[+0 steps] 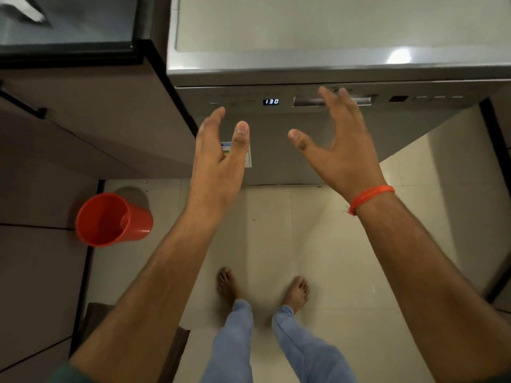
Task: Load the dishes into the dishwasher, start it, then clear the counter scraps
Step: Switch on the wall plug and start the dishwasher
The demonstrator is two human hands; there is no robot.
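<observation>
head view, looking down: the dishwasher point(304, 139) stands shut, its steel front facing the person, and its display point(270, 102) shows 130. all places below are given relative to the dishwasher.

left hand point(218, 156): released, fingers straight and spread, holding nothing, raised in front of the door below the buttons on the left of the panel. whether it touches the door cannot be told.

right hand point(343, 139): released, fingers loosely spread, holding nothing, its fingertips in front of the recessed handle point(307, 101) at the middle of the panel. contact with the handle cannot be confirmed. an orange thread band point(370, 197) sits on that wrist.

no dishes are in view; the racks are hidden behind the closed door.

judgement: the lit display suggests a programme is set or running, so the loading step appears done and the start step is at or near completion.

handling: the door is a stiff, hinged steel panel, likely heavy and sprung. the place to take hold is the recessed handle, fingers hooked into it from below. the smooth front offers no other grip and would be slippery. the buttons likely need only a light fingertip press.

other items: an orange plastic cup point(113, 219) stands on the tiled floor point(345, 258) to the left of the dishwasher, beside the brown cabinet point(91, 128). bare feet stand on the floor in front.
</observation>
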